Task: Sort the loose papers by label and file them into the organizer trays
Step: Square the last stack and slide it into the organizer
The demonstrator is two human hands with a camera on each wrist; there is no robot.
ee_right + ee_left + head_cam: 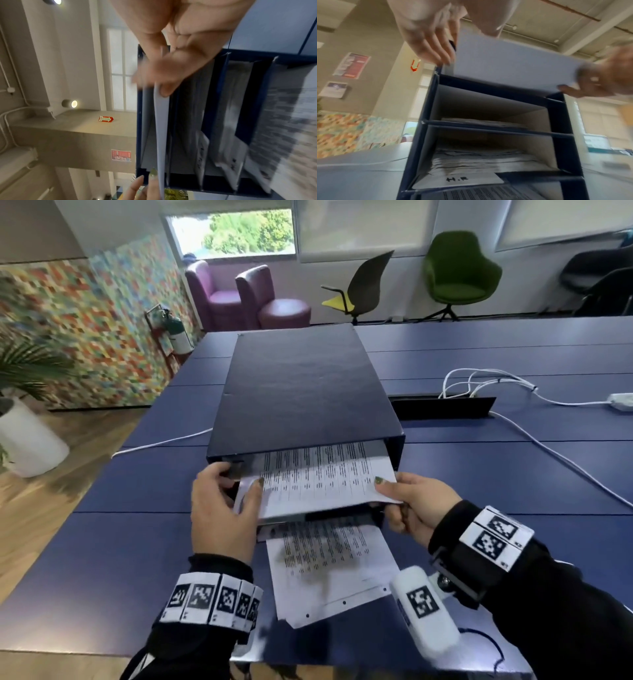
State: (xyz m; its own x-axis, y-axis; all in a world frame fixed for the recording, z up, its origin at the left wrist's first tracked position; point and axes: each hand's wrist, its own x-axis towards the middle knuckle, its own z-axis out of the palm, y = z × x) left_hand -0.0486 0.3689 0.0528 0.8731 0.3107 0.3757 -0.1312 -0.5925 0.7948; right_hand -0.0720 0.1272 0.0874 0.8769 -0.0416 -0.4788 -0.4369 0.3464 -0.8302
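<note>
Both hands grasp one printed sheet (318, 477) at the mouth of a dark blue organizer (301, 392): the left hand (222, 508) pinches the sheet's left edge, thumb on top, while the right hand (414, 505) pinches its right corner, thumb above and fingers curled beneath. The sheet sits partly inside the top tray, its near half still jutting out toward the person. Nearer the tabletop's front edge, a loose pile of punched papers (329, 573) lies flat on the blue tabletop (120, 542), its far end just under the organizer's front. The left wrist view shows the organizer's stacked trays from below: the lower ones hold paper, and a white label (457, 180) at the front of one reads what looks like "H.R", though motion blur softens the writing. Behind the organizer, toward the right edge of the tabletop, white cables (486, 385) rise from a black cable hatch (445, 407) and trail across the surface. Beyond the far edge stand two purple armchairs (239, 296), a dark chair with a yellow seat (359, 289) and a green chair (459, 272) below the windows.
</note>
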